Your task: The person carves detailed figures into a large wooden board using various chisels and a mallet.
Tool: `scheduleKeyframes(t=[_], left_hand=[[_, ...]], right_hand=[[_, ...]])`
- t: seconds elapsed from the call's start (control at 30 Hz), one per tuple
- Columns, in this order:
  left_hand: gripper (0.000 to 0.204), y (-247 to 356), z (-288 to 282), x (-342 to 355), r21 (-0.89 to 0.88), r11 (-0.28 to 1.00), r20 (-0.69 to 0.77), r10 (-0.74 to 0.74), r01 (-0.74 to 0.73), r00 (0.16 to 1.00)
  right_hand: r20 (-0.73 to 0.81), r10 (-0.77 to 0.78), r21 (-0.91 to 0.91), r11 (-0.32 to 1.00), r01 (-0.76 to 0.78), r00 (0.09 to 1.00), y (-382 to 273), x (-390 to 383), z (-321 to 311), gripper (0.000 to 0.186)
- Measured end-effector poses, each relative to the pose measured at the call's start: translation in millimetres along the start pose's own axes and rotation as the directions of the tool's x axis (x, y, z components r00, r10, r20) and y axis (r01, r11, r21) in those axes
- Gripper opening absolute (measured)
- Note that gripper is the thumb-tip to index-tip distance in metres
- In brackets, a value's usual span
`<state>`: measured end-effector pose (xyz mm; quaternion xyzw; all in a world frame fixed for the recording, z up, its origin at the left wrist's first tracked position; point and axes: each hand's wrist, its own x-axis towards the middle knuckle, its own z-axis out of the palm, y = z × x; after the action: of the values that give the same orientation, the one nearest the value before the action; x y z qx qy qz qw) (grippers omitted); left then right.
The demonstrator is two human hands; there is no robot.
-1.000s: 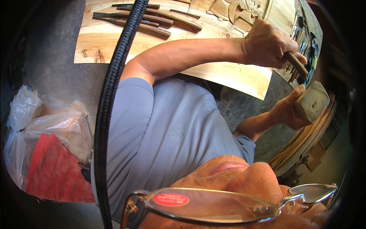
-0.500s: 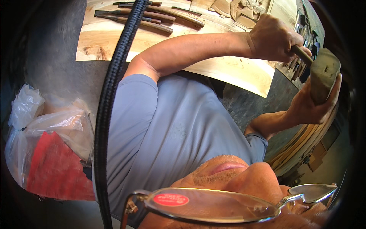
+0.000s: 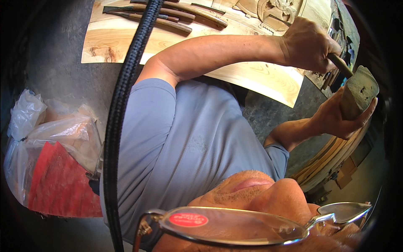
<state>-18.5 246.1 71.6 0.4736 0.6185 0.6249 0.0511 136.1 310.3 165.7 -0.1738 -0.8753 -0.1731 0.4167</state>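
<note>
My left hand (image 3: pixel 308 45) is closed round the wooden handle (image 3: pixel 340 65) of a chisel. Its thin dark blade (image 3: pixel 278 19) shows on the other side of the fist, over a carved wooden panel (image 3: pixel 282 10). My right hand (image 3: pixel 336 115) grips a worn, grey-brown wooden block (image 3: pixel 361 90) with small holes in its face. The handle's rear end overlaps the block; whether they touch, I cannot tell. Several chisels (image 3: pixel 174 26) with wooden handles lie on the pale board (image 3: pixel 138 42), left of my left hand.
More tools (image 3: pixel 333 77) lie bunched along the right side. A black braided cable (image 3: pixel 119 96) crosses the view from top to bottom. Plastic bags (image 3: pixel 67 126) and a red sheet-like thing (image 3: pixel 63 180) are at the left. Curved wooden strips (image 3: pixel 331 157) are stacked at the right.
The block in my right hand has shifted slightly right and down, and tilted, so its holed face shows more. My left hand has moved a little right with the chisel.
</note>
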Motion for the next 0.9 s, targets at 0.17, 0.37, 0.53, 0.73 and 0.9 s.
scheduleKeyframes(t=[0.17, 0.37, 0.53, 0.73, 0.9], left_hand=[[0.020, 0.4, -3.8, -4.0, -0.002, 0.999, 0.154, 0.032, -0.032, 0.987], [0.019, -2.4, -11.0, -6.1, -0.005, 1.000, 0.243, 0.026, -0.025, 0.970], [0.015, 4.8, -12.2, -9.6, -0.082, 0.996, 0.271, 0.062, -0.041, 0.961], [0.012, -0.4, -23.2, -11.6, -0.123, 0.992, 0.268, 0.035, -0.001, 0.963], [0.010, -1.5, -15.4, -14.3, -0.063, 0.995, 0.260, 0.095, -0.082, 0.961]], right_hand=[[-0.012, 0.081, -0.076, 0.994, -0.082, 0.997, -1.0, -9.4, -5.6, 0.068], [-0.288, 0.422, 0.284, 0.895, -0.344, 0.860, -14.0, 4.4, -3.4, 0.076], [-0.425, 0.583, 0.536, 0.779, -0.326, 0.693, -18.0, 5.5, -44.2, 0.068], [0.028, 0.110, 0.004, 0.994, -0.110, 0.994, -7.5, -25.9, -26.6, 0.059], [-0.164, 0.266, 0.168, 0.957, -0.239, 0.950, -28.1, -6.1, -33.6, 0.053]])
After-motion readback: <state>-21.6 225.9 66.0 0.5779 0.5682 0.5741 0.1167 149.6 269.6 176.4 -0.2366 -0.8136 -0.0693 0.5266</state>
